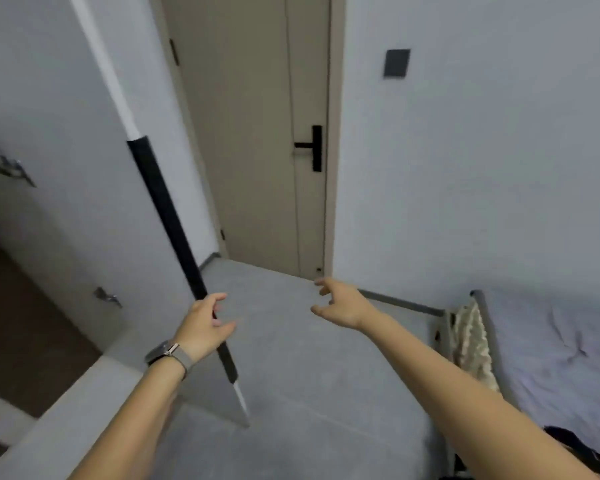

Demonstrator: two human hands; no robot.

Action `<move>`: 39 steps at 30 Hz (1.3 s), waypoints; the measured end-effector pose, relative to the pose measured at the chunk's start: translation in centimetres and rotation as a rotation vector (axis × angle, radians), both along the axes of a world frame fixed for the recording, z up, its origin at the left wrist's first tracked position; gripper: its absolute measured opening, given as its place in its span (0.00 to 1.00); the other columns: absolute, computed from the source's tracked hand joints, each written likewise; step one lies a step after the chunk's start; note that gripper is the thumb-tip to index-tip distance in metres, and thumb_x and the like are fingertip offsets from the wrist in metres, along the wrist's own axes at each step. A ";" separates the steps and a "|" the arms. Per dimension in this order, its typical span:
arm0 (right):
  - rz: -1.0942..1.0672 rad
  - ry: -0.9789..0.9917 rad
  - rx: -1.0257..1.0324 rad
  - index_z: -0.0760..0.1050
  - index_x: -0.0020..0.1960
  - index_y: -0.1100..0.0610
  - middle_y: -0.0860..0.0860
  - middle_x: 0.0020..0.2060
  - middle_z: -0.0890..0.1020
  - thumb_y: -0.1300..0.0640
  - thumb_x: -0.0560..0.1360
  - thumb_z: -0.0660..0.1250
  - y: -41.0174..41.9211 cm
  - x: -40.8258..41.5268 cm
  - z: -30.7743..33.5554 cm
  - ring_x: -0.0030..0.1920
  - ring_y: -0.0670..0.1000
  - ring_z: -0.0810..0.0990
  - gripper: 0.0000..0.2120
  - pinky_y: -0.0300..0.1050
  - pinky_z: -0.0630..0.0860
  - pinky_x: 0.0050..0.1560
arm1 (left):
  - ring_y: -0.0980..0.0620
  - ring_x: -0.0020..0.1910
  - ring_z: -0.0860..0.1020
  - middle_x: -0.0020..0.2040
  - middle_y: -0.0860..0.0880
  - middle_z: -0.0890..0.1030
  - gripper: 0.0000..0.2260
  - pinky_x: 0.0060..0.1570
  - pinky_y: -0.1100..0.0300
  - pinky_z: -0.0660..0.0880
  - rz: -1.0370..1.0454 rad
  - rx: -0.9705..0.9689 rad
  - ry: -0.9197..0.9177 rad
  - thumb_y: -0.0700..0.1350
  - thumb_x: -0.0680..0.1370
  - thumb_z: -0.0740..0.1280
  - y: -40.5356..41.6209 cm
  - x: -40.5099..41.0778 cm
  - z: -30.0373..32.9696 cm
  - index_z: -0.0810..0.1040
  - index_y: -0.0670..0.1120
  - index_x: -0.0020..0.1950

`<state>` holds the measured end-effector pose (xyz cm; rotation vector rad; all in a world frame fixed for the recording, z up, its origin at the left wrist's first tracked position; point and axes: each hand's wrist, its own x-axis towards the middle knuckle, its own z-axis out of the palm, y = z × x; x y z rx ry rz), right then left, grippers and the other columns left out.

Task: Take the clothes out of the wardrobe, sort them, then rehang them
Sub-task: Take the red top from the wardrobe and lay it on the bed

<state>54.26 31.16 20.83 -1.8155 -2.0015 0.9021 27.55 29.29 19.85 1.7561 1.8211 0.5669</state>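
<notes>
At wardrobe door (84, 188), black edge strip (167, 216) is touched by left hand (205, 327), fingers loosely spread, nothing gripped. Right hand (340, 303) held apart, empty, fingers spread. Strip's long axis near-vertical. Clothes unseen, presumably in wardrobe, leftward.

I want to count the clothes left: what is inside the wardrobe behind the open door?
The wardrobe door, its edge touched by the left hand, covers most of the inside. Only a dark brown interior shows; no clothes visible.

White wardrobe door (84, 140) w/ black edge strip, swung open.
</notes>
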 end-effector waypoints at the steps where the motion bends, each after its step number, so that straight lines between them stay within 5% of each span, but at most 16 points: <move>1: 0.055 0.033 -0.002 0.62 0.72 0.54 0.53 0.66 0.73 0.51 0.76 0.66 0.9 -3.4 0.0 0.61 0.54 0.75 0.27 0.43 0.72 0.55 | 0.50 0.45 0.78 0.61 0.44 0.72 0.24 0.49 0.60 0.71 0.090 0.006 -0.046 0.42 0.74 0.70 -1.0 -3.5 0.2 0.68 0.46 0.68; 9: 0.463 0.203 -0.119 0.67 0.68 0.54 0.49 0.56 0.75 0.53 0.74 0.69 3.7 -27.7 -1.6 0.47 0.50 0.75 0.24 0.40 0.71 0.45 | 0.50 0.49 0.76 0.58 0.46 0.74 0.22 0.55 0.54 0.73 0.714 0.051 -0.281 0.43 0.73 0.70 -10.6 -22.8 -1.1 0.70 0.46 0.66; 16: 0.616 0.376 -0.312 0.67 0.68 0.54 0.50 0.52 0.76 0.57 0.76 0.66 7.5 -43.7 -2.6 0.46 0.50 0.76 0.21 0.39 0.75 0.38 | 0.49 0.49 0.79 0.59 0.48 0.73 0.19 0.47 0.55 0.75 1.046 0.105 -0.508 0.43 0.77 0.66 -11.2 -31.9 -2.5 0.67 0.46 0.67; 22: 0.837 0.357 -0.441 0.68 0.66 0.52 0.46 0.49 0.79 0.56 0.76 0.66 8.4 -56.2 -1.7 0.47 0.50 0.80 0.19 0.44 0.78 0.45 | 0.52 0.42 0.78 0.57 0.47 0.73 0.17 0.40 0.60 0.73 1.290 0.203 -0.614 0.39 0.78 0.64 -12.4 -37.0 -1.7 0.68 0.44 0.65; 26: 0.978 0.358 -0.492 0.71 0.65 0.54 0.49 0.49 0.80 0.58 0.77 0.66 5.7 -65.0 -0.9 0.45 0.50 0.80 0.17 0.45 0.78 0.46 | 0.54 0.39 0.77 0.53 0.46 0.74 0.14 0.35 0.64 0.72 1.405 0.293 -0.606 0.36 0.78 0.63 -14.8 -40.7 -0.6 0.69 0.45 0.62; 31: 1.196 0.300 -0.546 0.70 0.65 0.53 0.46 0.51 0.79 0.59 0.78 0.64 -0.3 -75.3 -1.3 0.50 0.50 0.80 0.16 0.46 0.78 0.52 | 0.48 0.42 0.78 0.50 0.49 0.75 0.13 0.49 0.50 0.76 1.482 0.433 -0.556 0.35 0.75 0.66 -17.9 -46.8 -0.4 0.72 0.52 0.53; 35: 1.304 0.267 -0.545 0.71 0.65 0.57 0.51 0.53 0.79 0.63 0.78 0.62 -5.1 -82.0 -1.1 0.44 0.46 0.78 0.16 0.35 0.76 0.41 | 0.46 0.47 0.77 0.49 0.51 0.76 0.16 0.50 0.51 0.76 1.521 0.500 -0.461 0.33 0.76 0.64 -19.8 -52.3 -0.5 0.73 0.56 0.50; 39: 1.347 0.292 -0.541 0.70 0.66 0.57 0.52 0.57 0.77 0.64 0.78 0.61 -8.0 -87.7 0.5 0.46 0.48 0.77 0.17 0.41 0.75 0.45 | 0.46 0.47 0.79 0.49 0.53 0.77 0.16 0.49 0.52 0.77 1.527 0.470 -0.391 0.35 0.76 0.64 -20.9 -57.2 0.7 0.73 0.58 0.49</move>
